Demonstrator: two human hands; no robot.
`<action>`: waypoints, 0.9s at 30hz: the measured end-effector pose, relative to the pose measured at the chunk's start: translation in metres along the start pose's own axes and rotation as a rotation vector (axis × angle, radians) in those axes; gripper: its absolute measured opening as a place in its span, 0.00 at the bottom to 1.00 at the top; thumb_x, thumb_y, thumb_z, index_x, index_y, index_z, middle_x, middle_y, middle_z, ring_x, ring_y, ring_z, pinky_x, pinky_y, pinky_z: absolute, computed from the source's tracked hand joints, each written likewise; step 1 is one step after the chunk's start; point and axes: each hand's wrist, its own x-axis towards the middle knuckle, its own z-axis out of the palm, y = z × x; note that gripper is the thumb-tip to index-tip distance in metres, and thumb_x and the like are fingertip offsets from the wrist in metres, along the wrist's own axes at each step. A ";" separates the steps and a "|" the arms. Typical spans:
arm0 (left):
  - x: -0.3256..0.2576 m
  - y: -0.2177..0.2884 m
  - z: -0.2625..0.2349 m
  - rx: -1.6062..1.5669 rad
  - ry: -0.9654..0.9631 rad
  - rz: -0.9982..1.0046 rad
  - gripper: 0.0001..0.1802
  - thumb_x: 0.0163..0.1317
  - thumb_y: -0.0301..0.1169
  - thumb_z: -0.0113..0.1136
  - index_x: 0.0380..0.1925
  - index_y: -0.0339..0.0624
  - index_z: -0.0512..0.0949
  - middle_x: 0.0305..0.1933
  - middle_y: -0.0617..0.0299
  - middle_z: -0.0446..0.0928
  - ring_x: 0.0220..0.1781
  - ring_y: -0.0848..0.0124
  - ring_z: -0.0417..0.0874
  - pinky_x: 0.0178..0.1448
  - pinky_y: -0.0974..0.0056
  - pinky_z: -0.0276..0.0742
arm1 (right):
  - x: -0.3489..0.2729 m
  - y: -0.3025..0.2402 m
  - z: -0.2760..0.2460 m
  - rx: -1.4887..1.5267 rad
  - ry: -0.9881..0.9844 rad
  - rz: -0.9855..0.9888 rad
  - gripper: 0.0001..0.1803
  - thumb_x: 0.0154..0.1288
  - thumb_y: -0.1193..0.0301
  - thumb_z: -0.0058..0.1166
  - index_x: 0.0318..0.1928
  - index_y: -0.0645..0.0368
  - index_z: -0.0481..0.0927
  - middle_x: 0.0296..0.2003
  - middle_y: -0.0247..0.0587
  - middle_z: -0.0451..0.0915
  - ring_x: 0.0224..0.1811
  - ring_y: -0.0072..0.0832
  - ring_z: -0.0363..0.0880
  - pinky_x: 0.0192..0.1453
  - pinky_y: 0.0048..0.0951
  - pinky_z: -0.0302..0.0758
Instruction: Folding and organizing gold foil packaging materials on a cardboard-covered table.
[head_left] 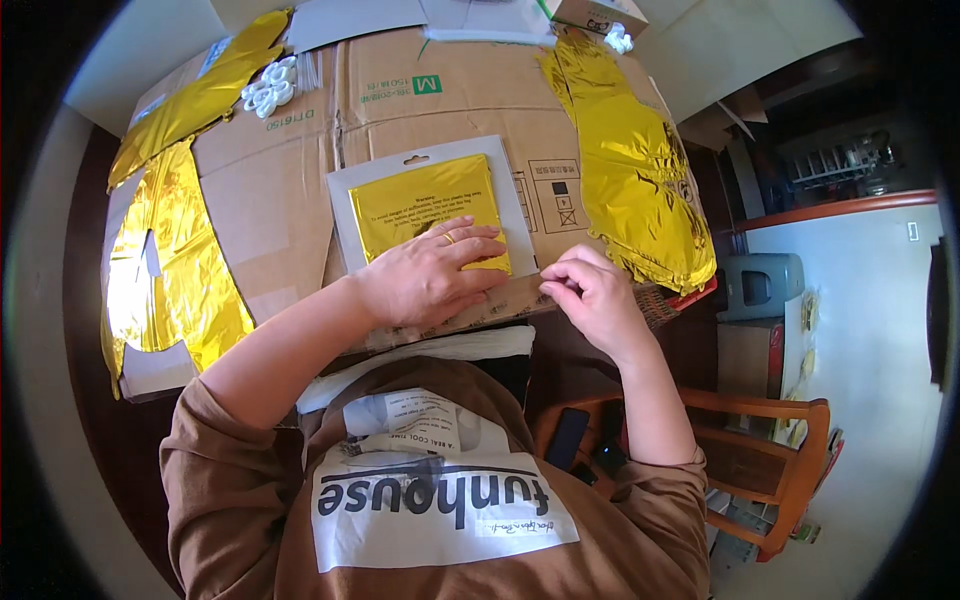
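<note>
Flattened brown corrugated cardboard (290, 190) is spread over a dark wooden table (95, 330) and serves as the work surface. Crumpled gold foil balloons are laid along both sides: one long sheet (165, 250) at the left edge, another (640, 190) at the right, where it is draped toward the table's corner. A small cluster of white plastic pieces (268, 88) is seen near the far left, and a small cardboard box (597, 14) at the far edge.

Near the middle of the cardboard, a flat packet of folded gold foil on a grey backing card (425, 200) is laid, close to the near edge. The left hand (425, 275) is pressed flat on the packet's lower part, fingers spread and relaxed, a ring visible on one finger. The right hand (590, 295) is held just beside the packet's lower right corner, at the cardboard's near edge, fingers curled together in a pinch; what is pinched cannot be told.

Beyond the right edge, a wooden chair (770, 460) and a pale wall are seen, with a grey container (760, 282) behind. Little bare cardboard is left between the packet and the foil on the right; more is left on the left.
</note>
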 end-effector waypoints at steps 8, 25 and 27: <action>0.000 0.001 0.002 -0.006 -0.009 -0.007 0.20 0.61 0.33 0.69 0.54 0.47 0.83 0.63 0.52 0.75 0.72 0.51 0.73 0.75 0.44 0.68 | -0.006 0.004 0.004 -0.235 0.004 -0.178 0.09 0.55 0.72 0.70 0.35 0.57 0.82 0.35 0.37 0.77 0.41 0.38 0.79 0.51 0.38 0.74; -0.004 -0.010 0.011 -0.048 0.003 0.024 0.20 0.67 0.38 0.57 0.56 0.42 0.79 0.67 0.47 0.75 0.74 0.47 0.69 0.82 0.47 0.59 | 0.324 -0.055 0.094 0.028 0.003 -0.054 0.13 0.61 0.64 0.66 0.39 0.61 0.88 0.31 0.49 0.88 0.37 0.33 0.87 0.43 0.34 0.81; -0.007 -0.008 0.008 -0.066 0.010 -0.006 0.21 0.66 0.38 0.57 0.55 0.40 0.79 0.67 0.46 0.75 0.74 0.47 0.69 0.82 0.47 0.58 | 0.382 -0.068 0.139 -0.155 0.040 0.095 0.14 0.57 0.64 0.67 0.38 0.61 0.89 0.33 0.51 0.88 0.41 0.36 0.88 0.46 0.36 0.82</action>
